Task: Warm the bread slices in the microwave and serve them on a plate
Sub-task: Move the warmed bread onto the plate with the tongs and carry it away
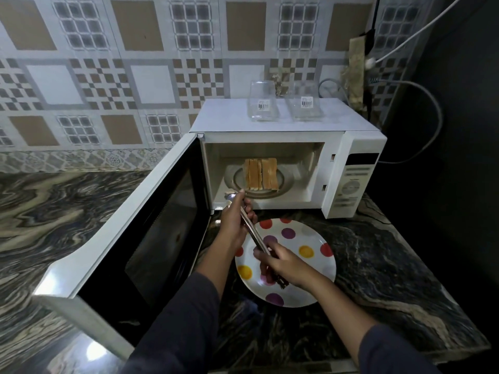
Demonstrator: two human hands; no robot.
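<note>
Several bread slices point(260, 174) stand on edge, side by side, on the glass turntable inside the white microwave point(353, 179), whose door point(140, 233) hangs wide open to the left. A white plate point(302, 268) with coloured dots lies on the counter just in front of the oven. Metal tongs point(252, 228) stretch over the plate toward the oven mouth. My left hand point(235, 220) grips the tongs near their tips, close to the oven's lower front edge. My right hand point(283, 263) grips their handle end above the plate. The tongs hold nothing.
Two clear plastic containers point(263, 103) point(303, 102) sit on top of the microwave. Cables point(434, 109) hang at the right by a dark wall. A marbled dark counter point(378, 265) runs under everything, with a tiled wall behind.
</note>
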